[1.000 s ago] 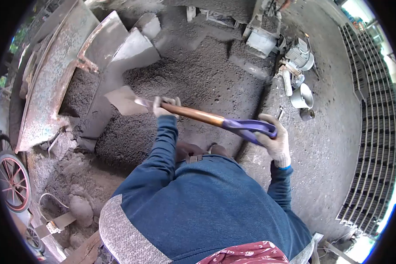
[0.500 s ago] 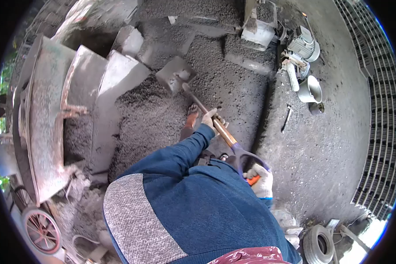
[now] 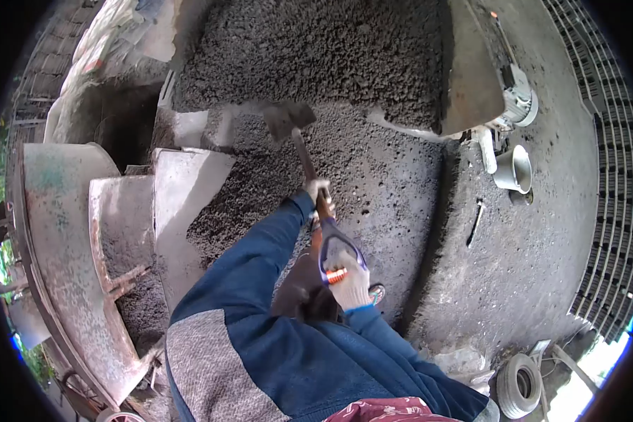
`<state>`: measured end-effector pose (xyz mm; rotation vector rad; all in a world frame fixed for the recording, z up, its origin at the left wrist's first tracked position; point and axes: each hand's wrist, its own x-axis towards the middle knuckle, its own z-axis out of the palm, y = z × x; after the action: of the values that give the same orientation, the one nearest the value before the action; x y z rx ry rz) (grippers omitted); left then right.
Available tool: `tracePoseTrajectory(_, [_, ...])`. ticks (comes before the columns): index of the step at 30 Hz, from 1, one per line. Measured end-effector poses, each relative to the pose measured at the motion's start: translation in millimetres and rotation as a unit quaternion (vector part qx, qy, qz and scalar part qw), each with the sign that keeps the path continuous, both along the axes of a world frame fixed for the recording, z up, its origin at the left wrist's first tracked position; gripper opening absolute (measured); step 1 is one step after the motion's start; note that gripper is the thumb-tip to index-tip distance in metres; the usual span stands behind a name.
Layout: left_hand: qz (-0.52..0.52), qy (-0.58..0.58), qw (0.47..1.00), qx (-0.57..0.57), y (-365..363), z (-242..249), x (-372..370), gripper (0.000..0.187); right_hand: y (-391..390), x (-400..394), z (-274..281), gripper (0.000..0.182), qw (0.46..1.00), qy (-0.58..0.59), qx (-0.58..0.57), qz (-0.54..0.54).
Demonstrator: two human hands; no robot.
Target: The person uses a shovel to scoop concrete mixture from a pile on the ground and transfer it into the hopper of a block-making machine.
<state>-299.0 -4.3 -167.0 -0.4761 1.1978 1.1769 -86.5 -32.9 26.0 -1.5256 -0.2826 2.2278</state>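
Note:
Both hands in whitish gloves grip a shovel [image 3: 304,156] with a purple D-shaped handle and an orange grip. My left hand [image 3: 318,195] is wrapped round the shaft. Lower down, my right hand [image 3: 349,279] closes on the D-handle. The shovel's flat blade [image 3: 288,120] points away from me, at the near edge of a large heap of dark, wet-looking gritty material [image 3: 316,53]. More loose dark grit [image 3: 243,190] lies on the floor beside the shaft.
To the left stand a rusty metal trough [image 3: 70,246] and pale slabs [image 3: 186,183]. A raised concrete ledge runs along the right, with a white bucket [image 3: 513,170], a motor [image 3: 519,98] and a hammer-like tool [image 3: 475,222]. A tyre [image 3: 520,385] sits at lower right.
The shovel has swung more upright in view, its blade now against the large heap. My right hand has come inward from the right and forward; my left hand has shifted slightly left. The view has tilted forward.

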Motion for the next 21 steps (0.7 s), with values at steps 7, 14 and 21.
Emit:
tracePoseTrajectory(7, [0.008,0.054,0.997,-0.06,47.0,-39.7,-124.8,0.025,14.1,-114.0,-119.7,0.008,0.994,0.083,0.056,-0.049])
tracePoseTrajectory(14, [0.033,0.108,0.991,-0.07,41.3,-113.3,-40.9,0.022,31.4,-17.6,-171.5,0.018,0.996,0.061,-0.012,0.062])
tracePoseTrajectory(21, [0.217,-0.06,0.974,-0.031,-28.4,28.1,149.7,0.021,21.9,213.6,-51.3,0.024,0.987,0.104,0.023,0.119])
